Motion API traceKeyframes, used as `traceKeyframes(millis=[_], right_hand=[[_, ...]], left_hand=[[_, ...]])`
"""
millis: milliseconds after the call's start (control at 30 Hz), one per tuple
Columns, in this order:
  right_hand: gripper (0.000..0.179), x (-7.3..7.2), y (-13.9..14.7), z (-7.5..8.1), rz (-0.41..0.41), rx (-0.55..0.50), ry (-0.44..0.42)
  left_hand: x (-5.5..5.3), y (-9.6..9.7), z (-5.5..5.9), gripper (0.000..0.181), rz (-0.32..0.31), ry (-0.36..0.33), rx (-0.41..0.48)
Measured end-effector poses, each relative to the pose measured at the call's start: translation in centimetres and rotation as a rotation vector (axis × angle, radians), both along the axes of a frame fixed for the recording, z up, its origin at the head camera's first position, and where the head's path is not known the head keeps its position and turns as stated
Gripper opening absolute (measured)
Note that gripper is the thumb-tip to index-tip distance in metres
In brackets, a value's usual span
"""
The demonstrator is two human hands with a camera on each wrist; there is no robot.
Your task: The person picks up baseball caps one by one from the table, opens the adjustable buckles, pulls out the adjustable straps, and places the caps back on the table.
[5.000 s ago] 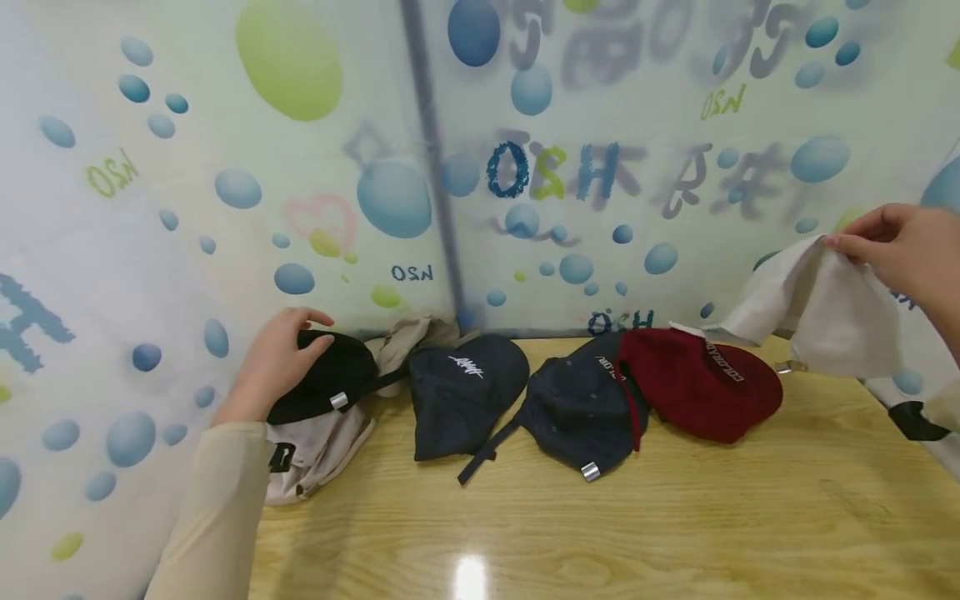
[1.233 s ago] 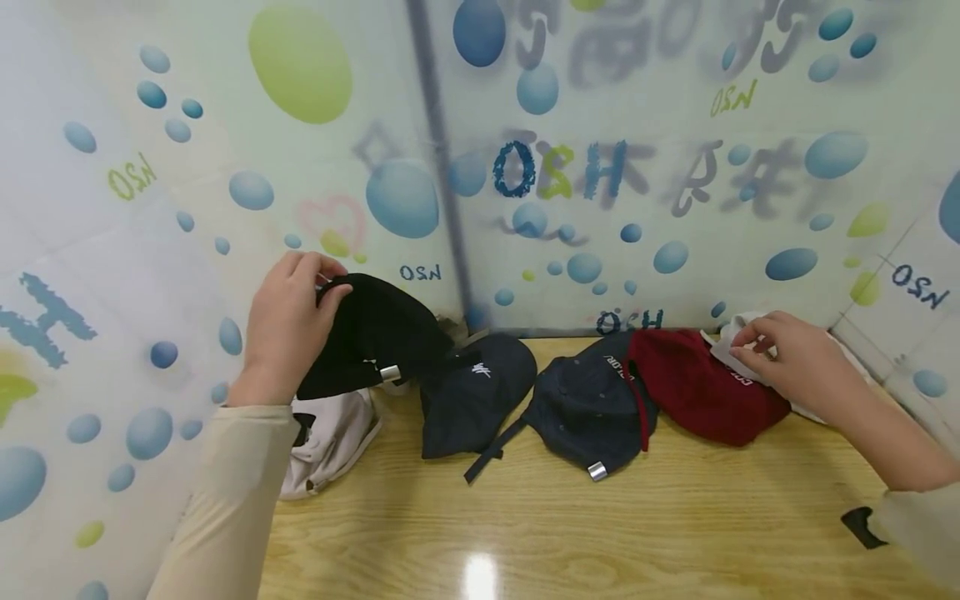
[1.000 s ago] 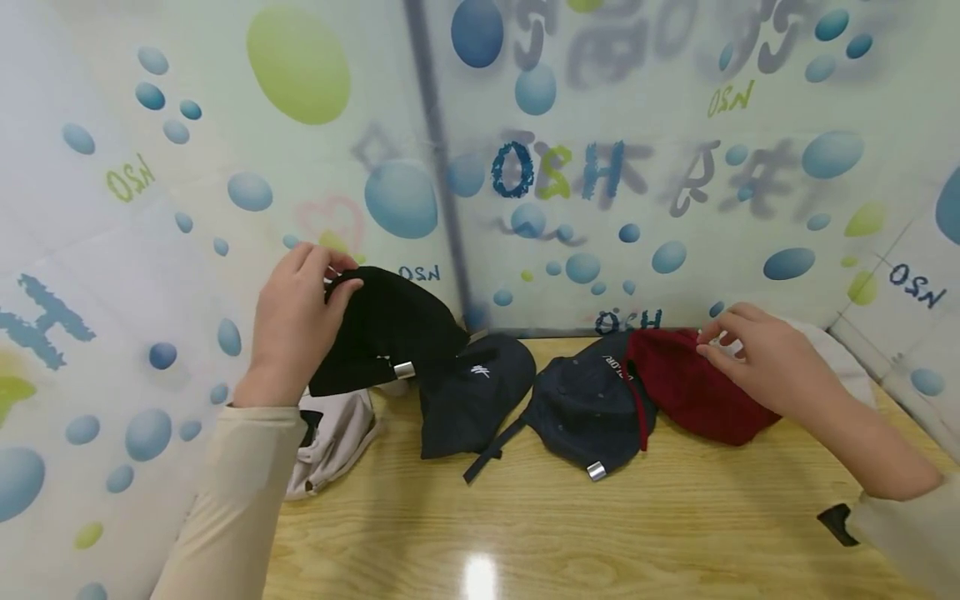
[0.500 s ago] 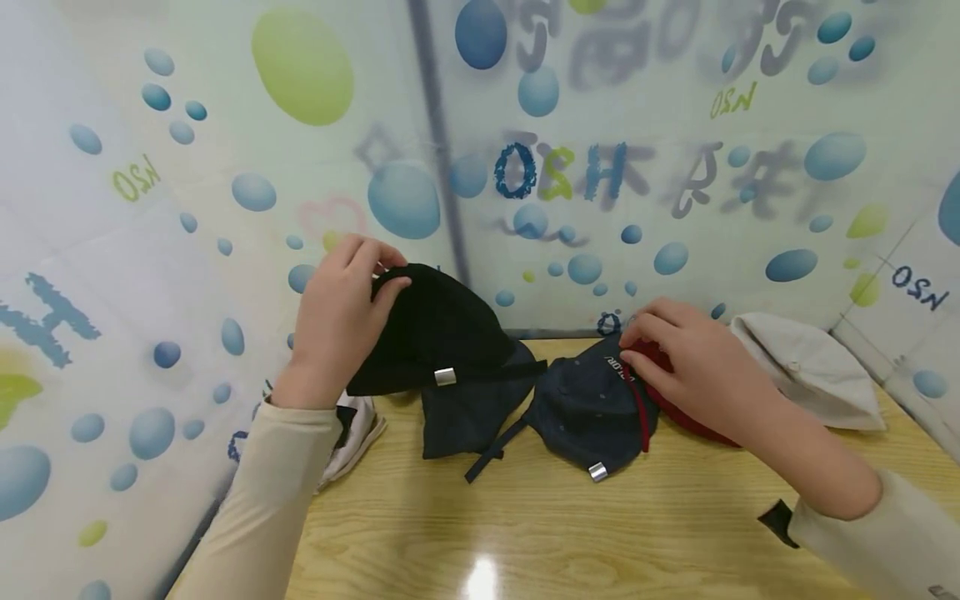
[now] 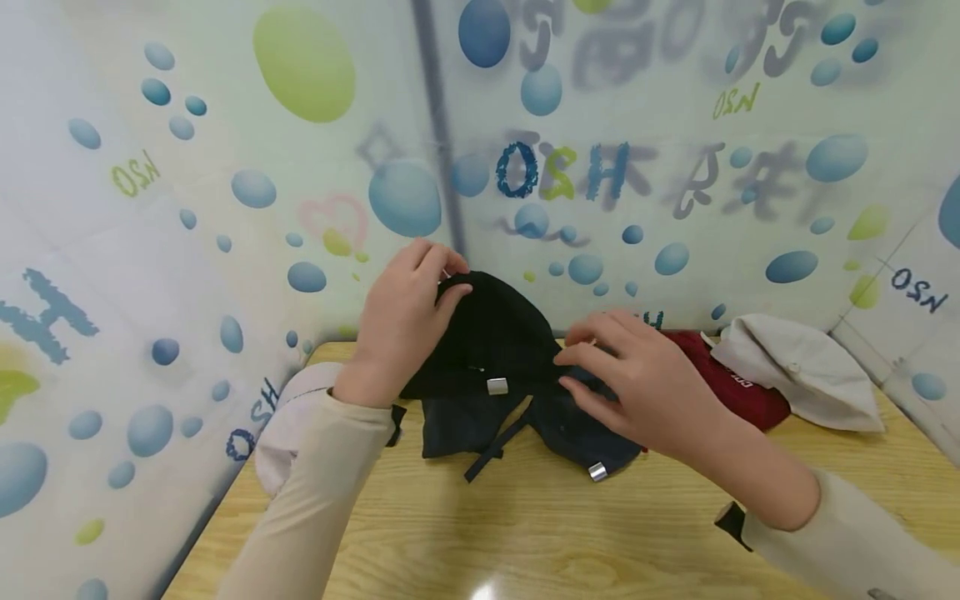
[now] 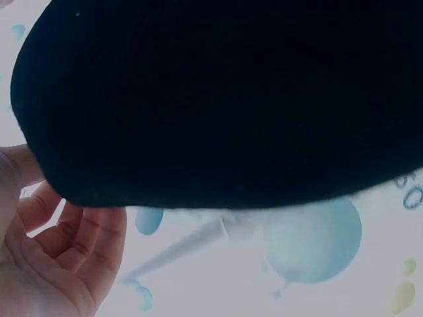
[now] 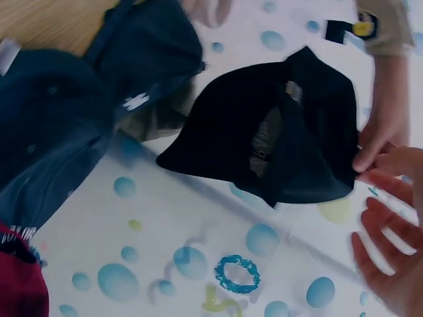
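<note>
My left hand [image 5: 405,317] pinches a black cap [image 5: 495,333] by its upper left edge, holding it raised over the row of caps. The cap's silver strap buckle [image 5: 497,386] faces me. In the left wrist view, the dark cap [image 6: 218,105] fills most of the picture beside the curled fingers. My right hand [image 5: 645,383] is at the cap's right end, its fingers loosely bent and spread; whether they touch the cloth cannot be told. Beneath and behind the hands lie two navy caps, one on the left [image 5: 457,429] and one on the right [image 5: 577,437], both partly covered.
A red cap [image 5: 757,404] and a white cap [image 5: 810,375] overlap at the right. A pale cap [image 5: 281,433] lies at the left, partly behind my sleeve. The wooden table [image 5: 450,533] meets a patterned curtain [image 5: 637,108] at the back.
The right hand has let go of the white cap, now lying by the red one, and moved left. The left hand has lifted the black cap and carried it right.
</note>
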State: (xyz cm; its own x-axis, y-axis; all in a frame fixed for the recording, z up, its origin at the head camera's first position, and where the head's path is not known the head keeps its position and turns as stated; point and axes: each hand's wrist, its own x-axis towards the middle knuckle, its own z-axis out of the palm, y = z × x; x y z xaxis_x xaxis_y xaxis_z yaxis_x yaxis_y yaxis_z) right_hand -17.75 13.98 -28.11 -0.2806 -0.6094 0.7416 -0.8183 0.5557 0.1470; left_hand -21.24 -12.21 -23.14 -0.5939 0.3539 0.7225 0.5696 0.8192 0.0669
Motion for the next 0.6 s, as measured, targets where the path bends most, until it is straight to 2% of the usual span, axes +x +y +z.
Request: traceKeyframes(millis=[100,200,300,400,600], right_hand=[[0.030,-0.5,-0.4,-0.5,0.043,0.055,0.120],[0.027,-1.0,-0.4,-1.1,0.026,0.118,0.182],[0.049,-1.4,-0.3,-1.9,-0.011,0.171,0.191],[0.063,-1.8,-0.2,-2.6,-0.058,0.211,0.180],[0.073,-2.2,0.0,-3.6,-0.145,0.248,0.175]], left_hand=[[-0.2,0.8,-0.4,0.018,-0.013,-0.008,-0.014],[-0.3,1.6,-0.7,0.017,-0.029,-0.024,-0.027],[-0.5,2.2,-1.0,0.017,-0.042,-0.032,-0.030],[-0.7,2.7,-1.2,0.016,-0.052,-0.038,-0.035],[-0.7,3.4,-1.6,0.016,-0.077,-0.055,-0.047]])
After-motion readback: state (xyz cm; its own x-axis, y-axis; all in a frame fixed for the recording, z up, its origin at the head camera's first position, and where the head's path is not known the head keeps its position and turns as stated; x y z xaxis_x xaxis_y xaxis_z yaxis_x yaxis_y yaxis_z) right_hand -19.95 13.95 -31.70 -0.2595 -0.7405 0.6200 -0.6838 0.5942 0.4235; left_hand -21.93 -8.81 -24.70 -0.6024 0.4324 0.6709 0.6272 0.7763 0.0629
